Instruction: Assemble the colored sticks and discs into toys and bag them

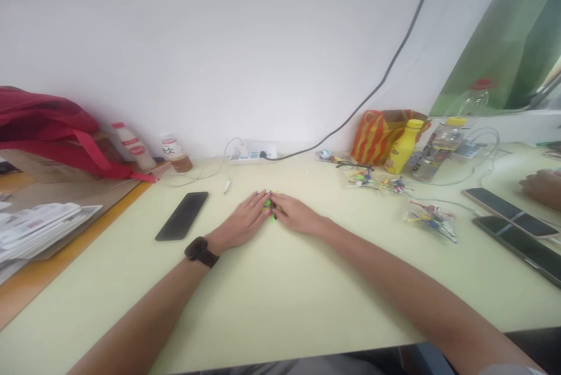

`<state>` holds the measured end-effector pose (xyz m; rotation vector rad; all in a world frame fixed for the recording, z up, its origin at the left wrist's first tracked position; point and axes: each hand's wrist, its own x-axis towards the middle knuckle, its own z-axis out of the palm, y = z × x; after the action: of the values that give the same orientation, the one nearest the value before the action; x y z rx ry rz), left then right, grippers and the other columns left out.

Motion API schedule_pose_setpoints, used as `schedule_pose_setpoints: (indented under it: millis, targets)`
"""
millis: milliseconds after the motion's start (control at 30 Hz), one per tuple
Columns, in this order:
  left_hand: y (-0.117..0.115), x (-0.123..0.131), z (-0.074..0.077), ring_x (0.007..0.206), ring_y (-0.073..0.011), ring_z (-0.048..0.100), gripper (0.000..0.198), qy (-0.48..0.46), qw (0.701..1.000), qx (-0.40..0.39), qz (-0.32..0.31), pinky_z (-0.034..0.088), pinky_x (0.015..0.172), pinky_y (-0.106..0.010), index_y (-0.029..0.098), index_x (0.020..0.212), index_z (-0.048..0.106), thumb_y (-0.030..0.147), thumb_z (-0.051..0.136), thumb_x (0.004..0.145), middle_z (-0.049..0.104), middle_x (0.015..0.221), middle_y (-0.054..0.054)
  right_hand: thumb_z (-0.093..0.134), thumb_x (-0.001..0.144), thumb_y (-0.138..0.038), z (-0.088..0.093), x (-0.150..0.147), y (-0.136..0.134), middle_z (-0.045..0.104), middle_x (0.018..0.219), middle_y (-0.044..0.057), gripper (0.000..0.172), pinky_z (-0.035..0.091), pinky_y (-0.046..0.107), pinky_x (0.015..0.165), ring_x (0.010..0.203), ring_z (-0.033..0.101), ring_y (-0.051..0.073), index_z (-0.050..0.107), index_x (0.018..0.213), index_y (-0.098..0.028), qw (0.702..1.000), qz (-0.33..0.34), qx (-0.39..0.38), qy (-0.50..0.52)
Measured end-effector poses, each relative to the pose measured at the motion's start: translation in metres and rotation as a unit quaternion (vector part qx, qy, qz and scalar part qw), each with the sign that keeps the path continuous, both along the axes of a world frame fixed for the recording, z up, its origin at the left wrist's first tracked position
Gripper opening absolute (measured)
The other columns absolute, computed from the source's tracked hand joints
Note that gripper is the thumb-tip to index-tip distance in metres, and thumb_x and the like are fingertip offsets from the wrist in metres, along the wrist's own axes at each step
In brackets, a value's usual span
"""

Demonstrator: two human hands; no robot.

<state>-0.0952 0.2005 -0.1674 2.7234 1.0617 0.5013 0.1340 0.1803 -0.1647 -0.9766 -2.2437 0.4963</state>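
Note:
A small cluster of colourful pieces [272,209], green, yellow and dark, lies on the pale table between my two hands. My left hand [242,218], with a black watch [202,251] on its wrist, rests flat with its fingers stretched along the left side of the pieces. From the right, my right hand [298,214] comes in with its fingers extended and touching the cluster's other side. The fingertips of both hands nearly meet at the far end and partly hide the pieces. Their exact kind is too small to make out.
A black phone [182,216] lies to the left, past it papers [48,224] and a red bag [48,121]. Along the wall stand bottles and a power strip [252,156]. Plastic packets of colourful parts [432,220], more phones [512,210] and another person's hand [543,188] are at right.

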Motion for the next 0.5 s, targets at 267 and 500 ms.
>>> schedule_pose_setpoints:
  millis: [267,500]
  targets:
    - [-0.005,-0.01,0.016,0.16,-0.0282,0.013,0.064,0.047,0.998,-0.036,0.016,0.024,0.129,-0.051,0.033,0.166,0.016,0.056,0.029,0.108,0.02,0.173,0.001,0.043,0.102,-0.017,0.0,-0.014,-0.013,0.058,0.141,0.021,0.043,0.045,0.048,0.109,0.128,0.057,0.029,0.043,0.145,-0.013,0.999,-0.032,-0.032,0.003]
    - [-0.006,-0.01,0.02,0.161,-0.0318,0.008,0.076,0.04,0.997,-0.061,0.023,0.021,0.129,-0.053,0.035,0.166,0.014,0.063,0.043,0.103,0.013,0.174,0.001,0.05,0.089,-0.004,0.011,0.009,-0.003,0.069,0.123,0.011,0.04,0.049,0.04,0.099,0.112,0.064,0.025,0.06,0.125,-0.02,0.998,-0.048,-0.03,0.004]
